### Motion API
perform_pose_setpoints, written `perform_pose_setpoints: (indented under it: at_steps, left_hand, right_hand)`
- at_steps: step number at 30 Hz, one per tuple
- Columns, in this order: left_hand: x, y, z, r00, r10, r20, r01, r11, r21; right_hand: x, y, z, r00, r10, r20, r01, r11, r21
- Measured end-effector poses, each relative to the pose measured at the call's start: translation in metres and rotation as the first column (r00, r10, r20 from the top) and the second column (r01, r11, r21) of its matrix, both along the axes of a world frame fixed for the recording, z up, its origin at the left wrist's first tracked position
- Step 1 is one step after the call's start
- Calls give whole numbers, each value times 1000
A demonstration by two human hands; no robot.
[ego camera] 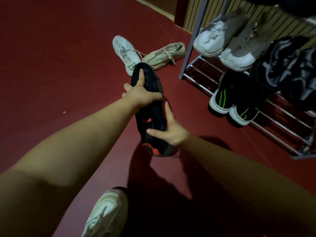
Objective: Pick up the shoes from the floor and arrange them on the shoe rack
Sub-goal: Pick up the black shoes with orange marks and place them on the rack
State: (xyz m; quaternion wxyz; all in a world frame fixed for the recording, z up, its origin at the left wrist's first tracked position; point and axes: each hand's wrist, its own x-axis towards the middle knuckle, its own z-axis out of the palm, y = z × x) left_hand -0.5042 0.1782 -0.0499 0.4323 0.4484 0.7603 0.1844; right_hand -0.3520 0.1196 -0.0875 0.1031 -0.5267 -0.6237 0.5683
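1. While we hold the black-and-red shoe (pixel 150 106) above the red floor (pixel 59 57), our left hand (pixel 140 94) closes around its front and our right hand (pixel 171 132) clasps its heel end.
2. Left of the shoe rack (pixel 193 40), a white shoe (pixel 124 52) and a beige shoe (pixel 165 53) lie on the floor.

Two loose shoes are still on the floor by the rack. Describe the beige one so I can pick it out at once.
Start at the shoe rack on the right and find its near-left upright post. Just left of that post, on the red floor, lie two shoes with toes meeting. The beige shoe is the one nearer the post, tan and ribbed, lying on its side; its neighbour, the white shoe, has a green mark.
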Motion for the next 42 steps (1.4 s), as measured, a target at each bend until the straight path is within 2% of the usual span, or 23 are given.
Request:
perform_pose_setpoints:
  at_steps: [2, 4, 5, 7, 9, 11, 13, 15, 19, 22, 26, 29, 33, 37, 39, 42]
  left_hand:
    - [7, 5, 10, 996, -11, 91, 6, 998, 56]
    - [7, 7, 22, 952, -33, 303, -12, 990, 143]
    - [5, 6, 27, 911, -56, 408, -18, 984, 176]
    - [-1, -5, 34, 858, -147, 492, 43, 975, 216]
    - [-4, -21, 33, 840, -264, 474, 187, 961, 204]
    - [-1, -35, 28, 785, -381, 489, 332, 925, 188]
    - [7, -39, 26, 714, -490, 501, 436, 870, 230]
    - [17, -36, 24, 669, -594, 447, 511, 804, 304]
    - [24, -29, 24, 626, -694, 355, 574, 718, 393]
    - [30, -26, 27, 578, -732, 360, 595, 680, 428]
    - [49, -23, 36, 501, -781, 374, 632, 625, 458]
    - [72, -22, 43, 438, -827, 354, 696, 561, 448]
    - [116, -18, 42, 335, -906, 260, 749, 424, 509]
    - [167, -23, 53, 159, -946, 281, 769, 297, 566]
    - [191, -32, 67, 66, -948, 310, 772, 246, 586]
    - [224, -45, 84, -9, -940, 341, 780, 207, 591]
  right_hand:
    - [8, 2, 6, 999, -48, -14, 49, 996, 76]
    - [18, 4, 12, 990, -138, -32, 141, 981, 132]
    - [24, 5, 16, 977, -199, -81, 207, 971, 120]
    - [38, 6, 23, 924, -322, -206, 334, 942, 25]
    - [49, 4, 30, 884, -377, -278, 378, 924, -50]
    - [58, 1, 33, 875, -381, -300, 383, 922, -54]
    - [64, -3, 36, 872, -381, -308, 388, 921, -40]
    - [68, -7, 41, 861, -381, -337, 389, 920, -46]
    - [73, -8, 62, 913, -288, -290, 332, 936, 113]
    - [87, -2, 74, 939, -250, -236, 306, 920, 244]
    - [102, -10, 83, 939, -271, -210, 330, 882, 337]
    - [115, -28, 88, 904, -373, -207, 426, 816, 391]
    - [150, -60, 102, 864, -498, -75, 460, 719, 521]
    - [184, -94, 123, 765, -643, 41, 470, 601, 646]
    - [194, -110, 136, 696, -716, 43, 513, 539, 668]
    - [208, -129, 149, 613, -790, 5, 570, 447, 690]
